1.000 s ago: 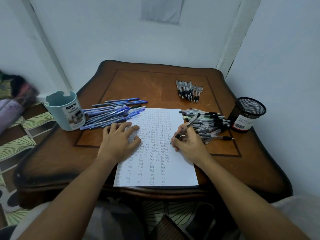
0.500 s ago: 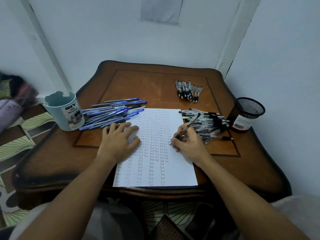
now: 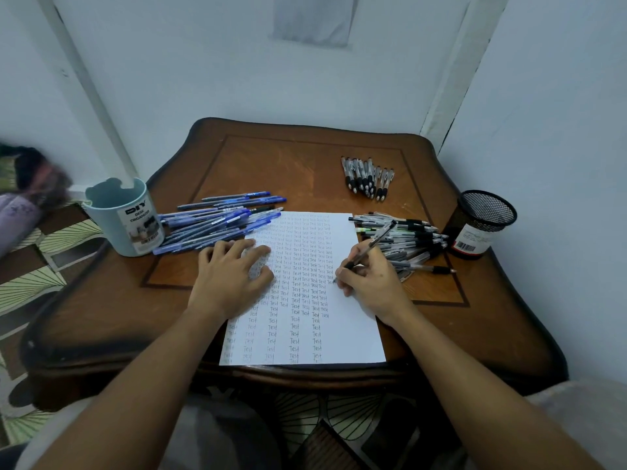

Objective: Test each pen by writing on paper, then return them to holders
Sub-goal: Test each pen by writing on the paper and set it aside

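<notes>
Writing on with almost nothing shifted over the last second, the right hand stays pinched round the black pen, tip on the paper that the flat left hand steadies, so this test seems unfinished.

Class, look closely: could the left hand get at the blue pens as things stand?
Probably yes. The left hand lies flat on the paper, holding nothing, and the blue pens lie just beyond its fingers, uncovered.

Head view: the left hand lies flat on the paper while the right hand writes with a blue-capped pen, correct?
Not quite. In the head view the right hand grips a black-grip pen, not a blue-capped one. The left hand does lie flat on the paper.
</notes>
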`<action>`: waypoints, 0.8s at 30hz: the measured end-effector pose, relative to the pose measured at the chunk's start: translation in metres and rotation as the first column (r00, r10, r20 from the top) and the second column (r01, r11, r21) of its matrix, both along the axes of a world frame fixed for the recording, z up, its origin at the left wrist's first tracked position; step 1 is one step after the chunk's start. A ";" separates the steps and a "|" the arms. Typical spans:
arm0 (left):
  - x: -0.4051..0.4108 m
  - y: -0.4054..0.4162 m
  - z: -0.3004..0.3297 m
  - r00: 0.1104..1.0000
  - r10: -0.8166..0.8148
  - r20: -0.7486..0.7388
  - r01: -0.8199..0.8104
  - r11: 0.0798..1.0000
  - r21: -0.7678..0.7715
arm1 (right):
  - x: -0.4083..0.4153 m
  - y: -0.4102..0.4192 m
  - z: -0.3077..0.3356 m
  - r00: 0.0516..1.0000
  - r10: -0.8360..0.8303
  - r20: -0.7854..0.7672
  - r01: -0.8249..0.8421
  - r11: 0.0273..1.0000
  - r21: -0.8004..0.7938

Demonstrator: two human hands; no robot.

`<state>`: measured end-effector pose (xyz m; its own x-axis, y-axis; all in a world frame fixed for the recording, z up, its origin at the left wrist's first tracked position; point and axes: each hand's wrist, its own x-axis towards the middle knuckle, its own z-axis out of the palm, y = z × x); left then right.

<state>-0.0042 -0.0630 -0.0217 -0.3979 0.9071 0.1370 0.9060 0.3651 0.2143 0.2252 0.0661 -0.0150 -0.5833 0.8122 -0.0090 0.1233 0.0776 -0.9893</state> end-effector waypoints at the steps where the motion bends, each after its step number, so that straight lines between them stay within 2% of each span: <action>1: 0.000 0.000 0.001 1.000 -0.001 0.002 0.001 1.000 0.000 | -0.001 0.000 0.001 1.000 -0.002 0.015 0.002 1.000 0.015; 4: 0.000 0.000 0.001 1.000 -0.005 0.004 0.005 1.000 0.001 | -0.002 -0.002 0.003 1.000 0.000 0.013 -0.001 1.000 0.017; 10: 0.000 0.000 0.001 1.000 -0.008 0.008 0.008 1.000 -0.003 | -0.001 0.000 0.009 0.987 -0.030 -0.157 0.004 0.987 -0.160; 14: 0.000 0.000 0.001 1.000 -0.004 0.002 0.005 1.000 -0.007 | -0.004 -0.003 0.017 0.977 -0.083 -0.195 0.028 0.963 -0.269; 24: 0.000 0.000 0.001 1.000 -0.010 -0.006 0.009 1.000 -0.015 | -0.005 -0.002 0.018 0.977 -0.118 -0.176 0.064 0.956 -0.286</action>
<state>-0.0044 -0.0633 -0.0210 -0.3884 0.9129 0.1258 0.9108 0.3596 0.2028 0.2201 0.0644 0.0030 -0.5197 0.8432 -0.1377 -0.0746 -0.2054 -0.9758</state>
